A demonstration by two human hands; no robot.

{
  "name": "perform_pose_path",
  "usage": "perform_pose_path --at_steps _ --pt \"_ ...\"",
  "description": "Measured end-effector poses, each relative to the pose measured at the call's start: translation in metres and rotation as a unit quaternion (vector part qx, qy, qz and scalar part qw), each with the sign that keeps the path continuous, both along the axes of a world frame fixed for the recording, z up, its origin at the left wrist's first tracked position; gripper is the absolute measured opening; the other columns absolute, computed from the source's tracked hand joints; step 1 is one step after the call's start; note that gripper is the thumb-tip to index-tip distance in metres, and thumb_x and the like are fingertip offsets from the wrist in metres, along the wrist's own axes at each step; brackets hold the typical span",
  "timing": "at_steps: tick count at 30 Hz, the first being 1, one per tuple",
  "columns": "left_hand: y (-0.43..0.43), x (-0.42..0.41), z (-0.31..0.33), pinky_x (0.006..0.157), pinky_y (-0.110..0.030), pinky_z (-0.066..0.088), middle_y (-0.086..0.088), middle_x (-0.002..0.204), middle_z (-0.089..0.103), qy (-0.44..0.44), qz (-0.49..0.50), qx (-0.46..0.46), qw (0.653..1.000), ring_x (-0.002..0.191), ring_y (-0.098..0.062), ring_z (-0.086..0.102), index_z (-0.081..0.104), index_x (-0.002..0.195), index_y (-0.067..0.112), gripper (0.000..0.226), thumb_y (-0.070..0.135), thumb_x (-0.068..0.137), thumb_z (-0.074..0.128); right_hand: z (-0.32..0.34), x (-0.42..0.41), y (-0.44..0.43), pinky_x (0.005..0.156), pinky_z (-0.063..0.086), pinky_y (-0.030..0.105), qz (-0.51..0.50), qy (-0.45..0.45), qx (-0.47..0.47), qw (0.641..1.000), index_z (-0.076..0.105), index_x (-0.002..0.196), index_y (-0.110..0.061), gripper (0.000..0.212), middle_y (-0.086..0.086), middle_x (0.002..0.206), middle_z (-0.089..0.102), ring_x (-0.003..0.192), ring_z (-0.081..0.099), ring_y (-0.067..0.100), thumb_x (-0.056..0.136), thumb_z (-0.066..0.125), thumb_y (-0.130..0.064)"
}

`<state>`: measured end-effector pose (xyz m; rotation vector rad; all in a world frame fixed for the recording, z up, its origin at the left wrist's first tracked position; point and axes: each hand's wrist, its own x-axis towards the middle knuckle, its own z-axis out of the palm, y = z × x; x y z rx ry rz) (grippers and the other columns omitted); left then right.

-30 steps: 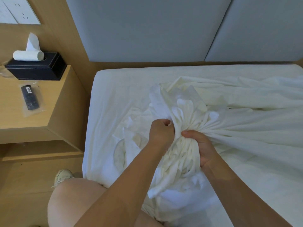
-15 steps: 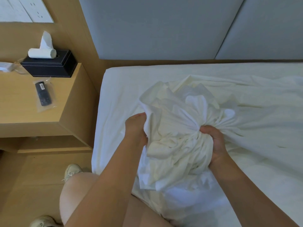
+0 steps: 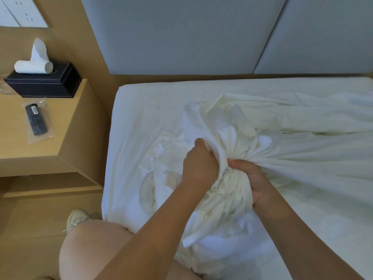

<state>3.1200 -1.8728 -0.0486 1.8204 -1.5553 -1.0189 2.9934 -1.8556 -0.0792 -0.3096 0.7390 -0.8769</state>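
A white sheet lies bunched and wrinkled across the bed, gathered into a thick wad near the bed's left edge and trailing off to the right. My left hand grips the top of the wad, fingers curled into the cloth. My right hand grips the same wad from the right side, thumb on top. The two hands sit close together. Loose folds hang down between my forearms toward my knee.
A wooden nightstand stands left of the bed, carrying a black tissue box with a white roll on top and a bagged remote. Grey headboard panels rise behind. My knee and shoe are by the bed's edge.
My left hand moved right from the wad's left side and took a new grip next to my right hand. The bundle is drawn tighter; the sheet pulled toward me.
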Motion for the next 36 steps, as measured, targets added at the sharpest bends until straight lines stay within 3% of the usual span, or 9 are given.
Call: perform_pose_path --at_steps 5,11,14,18,22,25,27,31,36 --pt "0.001 0.005 -0.005 0.055 -0.026 0.035 0.002 0.068 0.044 0.042 0.038 -0.078 0.995 0.063 -0.019 0.048 0.033 0.075 0.014 0.021 0.012 0.093 0.045 0.0 0.0 0.0 0.064 0.057 0.039 0.002 0.014 0.001 1.0 0.076 0.086 -0.003 0.054 0.017 0.086 0.072 0.078 0.071 0.03 0.035 0.093 -0.012" --pt "-0.004 0.032 -0.011 0.053 -0.02 0.037 -0.001 0.064 0.048 0.184 0.087 0.044 0.978 0.061 -0.012 0.042 0.051 0.072 0.011 0.02 0.008 0.092 0.05 -0.004 0.002 0.005 0.062 0.056 0.044 -0.109 0.016 -0.008 0.994 0.066 0.1 -0.004 0.038 0.019 0.091 0.071 0.082 0.07 0.035 0.063 0.069 -0.01" --pt "-0.007 0.057 -0.021 0.056 -0.021 0.038 0.0 0.061 0.047 0.104 0.1 0.051 0.988 0.06 -0.01 0.041 0.051 0.064 0.011 0.027 -0.002 0.089 0.051 -0.007 0.002 0.006 0.064 0.056 0.047 -0.162 -0.021 -0.032 0.986 0.062 0.106 -0.008 0.037 0.017 0.092 0.071 0.084 0.07 0.035 0.069 0.061 -0.014" --pt "-0.003 0.083 -0.037 0.052 -0.026 0.032 -0.002 0.058 0.045 -0.015 0.145 0.093 0.985 0.061 -0.021 0.045 0.042 0.057 0.012 0.032 0.017 0.087 0.051 -0.009 0.005 0.01 0.059 0.055 0.049 -0.181 -0.041 -0.039 0.982 0.059 0.104 -0.011 0.05 0.016 0.08 0.071 0.076 0.07 0.035 0.056 0.072 -0.016" --pt "-0.007 0.098 -0.027 0.071 -0.032 0.041 -0.009 0.097 0.054 -0.2 0.075 0.178 0.96 0.087 -0.026 0.054 0.046 0.103 0.009 0.03 0.022 0.082 0.062 -0.01 0.003 0.01 0.06 0.054 0.052 -0.171 -0.034 -0.021 0.984 0.059 0.114 -0.012 0.059 0.02 0.09 0.069 0.082 0.069 0.04 0.058 0.077 -0.017" --pt "-0.014 0.093 -0.005 0.083 -0.035 0.04 -0.012 0.115 0.052 -0.194 0.077 -0.017 0.978 0.107 -0.03 0.051 0.045 0.122 0.01 0.041 0.013 0.083 0.058 -0.007 0.003 0.008 0.061 0.054 0.053 -0.113 -0.032 0.008 0.993 0.067 0.112 -0.008 0.068 0.023 0.093 0.07 0.084 0.068 0.042 0.047 0.088 -0.017" --pt "-0.018 0.079 0.015 0.078 -0.027 0.039 -0.007 0.101 0.059 -0.072 0.07 -0.084 0.991 0.101 -0.026 0.055 0.057 0.102 0.012 0.017 0.02 0.087 0.056 -0.004 0.002 0.006 0.063 0.055 0.052 -0.072 -0.03 0.013 0.997 0.076 0.092 -0.005 0.064 0.022 0.095 0.071 0.085 0.069 0.041 0.031 0.095 -0.016" --pt "-0.03 0.041 0.03 0.056 -0.027 0.034 -0.003 0.065 0.053 -0.09 -0.133 0.119 0.98 0.066 -0.019 0.054 0.055 0.069 0.014 0.045 0.055 0.086 0.053 0.003 0.002 0.002 0.066 0.056 0.049 -0.047 -0.015 0.023 0.999 0.075 0.092 -0.004 0.066 0.02 0.099 0.071 0.088 0.069 0.037 0.03 0.095 -0.013" --pt "-0.03 0.002 0.02 0.048 -0.027 0.025 0.001 0.057 0.035 -0.058 -0.156 0.024 0.986 0.052 -0.012 0.033 0.03 0.055 0.016 0.042 0.018 0.09 0.054 0.007 0.0 0.002 0.066 0.057 0.044 -0.052 -0.032 0.009 0.998 0.076 0.093 -0.004 0.064 0.017 0.097 0.071 0.086 0.07 0.033 0.032 0.094 -0.01"
